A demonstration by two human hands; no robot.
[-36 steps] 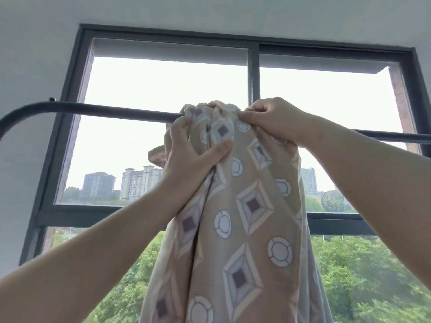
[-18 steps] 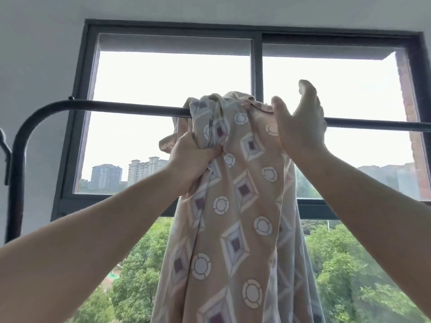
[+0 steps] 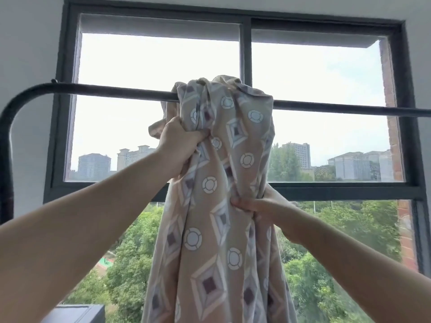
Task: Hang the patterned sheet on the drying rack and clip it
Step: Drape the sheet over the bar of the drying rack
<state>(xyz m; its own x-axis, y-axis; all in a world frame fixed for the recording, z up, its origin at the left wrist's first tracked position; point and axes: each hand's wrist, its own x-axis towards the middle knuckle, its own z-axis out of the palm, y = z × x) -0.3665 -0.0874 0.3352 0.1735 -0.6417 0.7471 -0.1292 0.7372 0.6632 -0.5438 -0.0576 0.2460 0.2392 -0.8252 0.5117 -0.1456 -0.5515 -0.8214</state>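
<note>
The beige diamond-patterned sheet point(image 3: 217, 183) is bunched over the black metal rack bar point(image 3: 105, 90), which is bare on either side. It is gripped just under the bar by the left hand point(image 3: 179, 141), and lower by the right hand point(image 3: 258, 206).

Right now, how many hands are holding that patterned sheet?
2. The left hand grips the bunched patterned sheet high up, just below the drying rack's bar. The right hand pinches it lower down on its right side, fingers partly buried in the folds.
</note>
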